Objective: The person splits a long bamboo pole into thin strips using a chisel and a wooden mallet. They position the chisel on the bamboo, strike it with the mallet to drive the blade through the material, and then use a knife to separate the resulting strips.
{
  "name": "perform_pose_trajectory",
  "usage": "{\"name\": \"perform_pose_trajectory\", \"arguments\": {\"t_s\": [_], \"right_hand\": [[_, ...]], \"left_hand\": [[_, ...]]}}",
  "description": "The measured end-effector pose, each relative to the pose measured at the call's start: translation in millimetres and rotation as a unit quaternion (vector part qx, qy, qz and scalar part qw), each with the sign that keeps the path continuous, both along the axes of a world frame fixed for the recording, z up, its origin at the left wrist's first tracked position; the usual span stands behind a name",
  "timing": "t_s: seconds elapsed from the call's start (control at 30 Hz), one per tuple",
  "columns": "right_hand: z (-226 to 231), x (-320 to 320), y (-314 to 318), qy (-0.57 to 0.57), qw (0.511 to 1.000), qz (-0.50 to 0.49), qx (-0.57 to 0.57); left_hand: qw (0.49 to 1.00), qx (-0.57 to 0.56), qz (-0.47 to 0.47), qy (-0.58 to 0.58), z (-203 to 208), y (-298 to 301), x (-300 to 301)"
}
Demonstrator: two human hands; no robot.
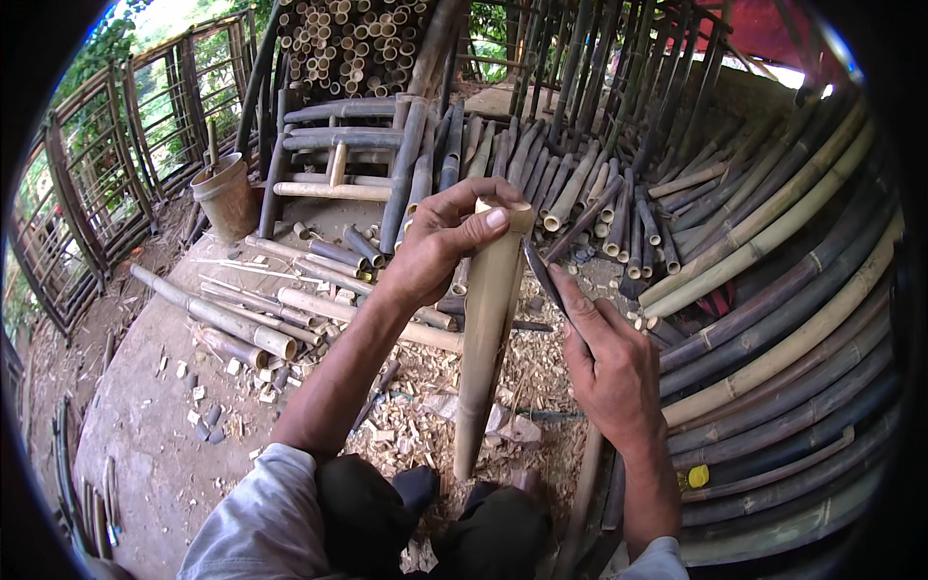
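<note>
A pale bamboo piece (491, 338) stands nearly upright in front of me, its lower end down between my knees. Around its top end my left hand (447, 235) is closed, thumb near the rim. My right hand (611, 362) grips a knife, with the dark blade (543, 277) pointing up and left beside the bamboo's upper right edge. The blade tip is close to the bamboo; whether it touches I cannot tell. The knife's handle is hidden in my fist.
Wood chips (396, 411) litter the ground around my feet. Cut bamboo poles (217, 314) lie at the left, and long poles (783, 358) are piled at the right. Farther back are a bamboo frame (338, 191), a bucket (226, 198) and stacked bamboo tubes (353, 48).
</note>
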State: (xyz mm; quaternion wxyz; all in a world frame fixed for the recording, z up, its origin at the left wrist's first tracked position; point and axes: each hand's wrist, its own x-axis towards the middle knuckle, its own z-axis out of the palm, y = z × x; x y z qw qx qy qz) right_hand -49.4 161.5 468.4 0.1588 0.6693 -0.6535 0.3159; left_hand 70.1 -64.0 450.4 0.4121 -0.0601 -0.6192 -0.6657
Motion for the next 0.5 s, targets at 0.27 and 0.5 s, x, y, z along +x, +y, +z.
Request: {"name": "perform_pose_trajectory", "arguments": {"t_s": [0.27,0.5], "right_hand": [[-12.0,-2.4,-2.7,0.014,0.999,0.012,0.030],[-58.2,-4.4,1.4,0.058,0.998,0.009,0.038]], "left_hand": [[0.999,-0.017,0.014,-0.029,0.5,-0.8,4.1],[0.999,-0.007,0.035,-0.039,-2.0,-11.4,-4.0]]}}
